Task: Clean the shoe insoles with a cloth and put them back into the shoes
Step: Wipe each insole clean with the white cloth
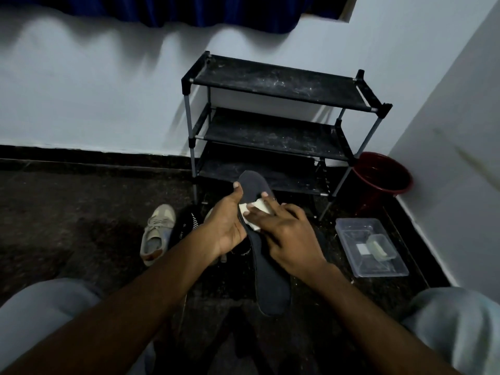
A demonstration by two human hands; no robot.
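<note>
Insole (272, 282) held; right fingers (270, 205) (straight) press cloth (244, 207).

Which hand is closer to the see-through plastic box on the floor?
Right. The right hand presses the white cloth on the dark insole, on the side toward the clear plastic box. The left hand grips the insole's other edge, farther from the box.

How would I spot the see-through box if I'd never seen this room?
Find the black three-shelf rack against the wall. A dark red bucket stands by its right foot, and nearer the person the clear plastic box lies on the floor. It alone is see-through and rectangular.
</note>
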